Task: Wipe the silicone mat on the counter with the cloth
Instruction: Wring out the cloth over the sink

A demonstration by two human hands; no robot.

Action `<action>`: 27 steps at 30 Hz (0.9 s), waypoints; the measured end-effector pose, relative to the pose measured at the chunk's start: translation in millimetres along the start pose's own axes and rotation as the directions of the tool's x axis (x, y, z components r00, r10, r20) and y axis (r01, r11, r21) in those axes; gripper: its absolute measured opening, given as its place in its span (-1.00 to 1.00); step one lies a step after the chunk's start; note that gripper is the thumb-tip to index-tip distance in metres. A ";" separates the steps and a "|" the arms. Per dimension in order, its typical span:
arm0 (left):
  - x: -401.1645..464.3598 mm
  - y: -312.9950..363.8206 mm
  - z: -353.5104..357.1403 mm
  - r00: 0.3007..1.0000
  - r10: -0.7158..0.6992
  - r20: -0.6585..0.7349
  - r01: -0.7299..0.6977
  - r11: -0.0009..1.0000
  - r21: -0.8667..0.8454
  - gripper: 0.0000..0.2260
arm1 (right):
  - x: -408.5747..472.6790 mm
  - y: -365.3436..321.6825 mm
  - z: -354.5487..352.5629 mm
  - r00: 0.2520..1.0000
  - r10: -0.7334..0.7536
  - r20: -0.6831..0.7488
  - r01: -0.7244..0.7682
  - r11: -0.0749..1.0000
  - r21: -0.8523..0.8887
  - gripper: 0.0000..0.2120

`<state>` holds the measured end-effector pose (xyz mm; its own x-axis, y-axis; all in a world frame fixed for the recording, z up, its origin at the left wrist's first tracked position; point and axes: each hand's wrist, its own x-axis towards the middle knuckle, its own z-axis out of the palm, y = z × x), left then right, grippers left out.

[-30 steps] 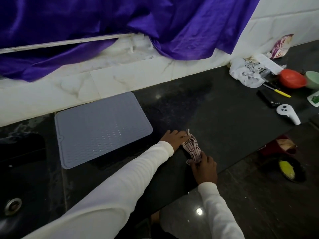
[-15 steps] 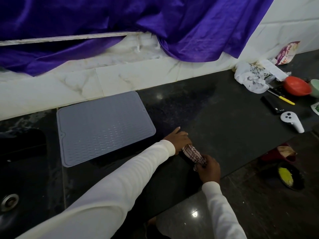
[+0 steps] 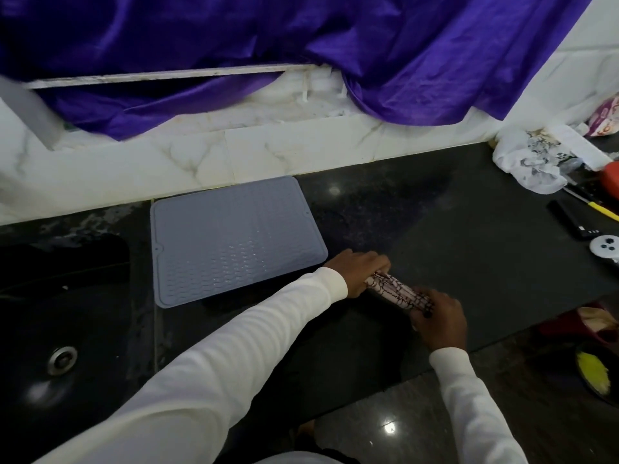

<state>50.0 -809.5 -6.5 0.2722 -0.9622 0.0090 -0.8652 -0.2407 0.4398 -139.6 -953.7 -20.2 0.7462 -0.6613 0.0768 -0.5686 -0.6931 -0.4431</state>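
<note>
A grey ribbed silicone mat (image 3: 231, 239) lies flat on the black counter (image 3: 469, 249), close to the marble backsplash. Just right of the mat's near corner, a white cloth with a dark line pattern (image 3: 398, 291) is stretched into a narrow roll between both hands. My left hand (image 3: 358, 271) grips its left end, fingers curled over it. Its right end is held by my right hand (image 3: 438, 321), which sits nearer the counter's front edge. Both arms wear white sleeves.
A black sink with a metal drain (image 3: 62, 360) sits left of the mat. Purple fabric (image 3: 301, 48) hangs over the wall above. At the far right lie a crumpled white bag (image 3: 529, 162), a black remote (image 3: 572, 219) and a white controller (image 3: 604, 244).
The cloth went from a loose bunch to a tight stretched roll between my hands. Both hands closed round its ends. The camera view shifted, so the mat sits more central.
</note>
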 end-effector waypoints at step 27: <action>-363.0 -66.3 -71.0 0.489 -0.677 -0.550 0.739 0.656 -0.151 -0.80 | 0.6 -314.9 111.2 0.489 -0.819 0.299 0.714 0.573 0.402 -0.67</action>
<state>38.4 -435.2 24.8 0.9505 -0.2371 0.2009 -0.3031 -0.8498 0.4312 78.4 -704.0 20.0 0.9345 0.3302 0.1333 0.3461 -0.7539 -0.5585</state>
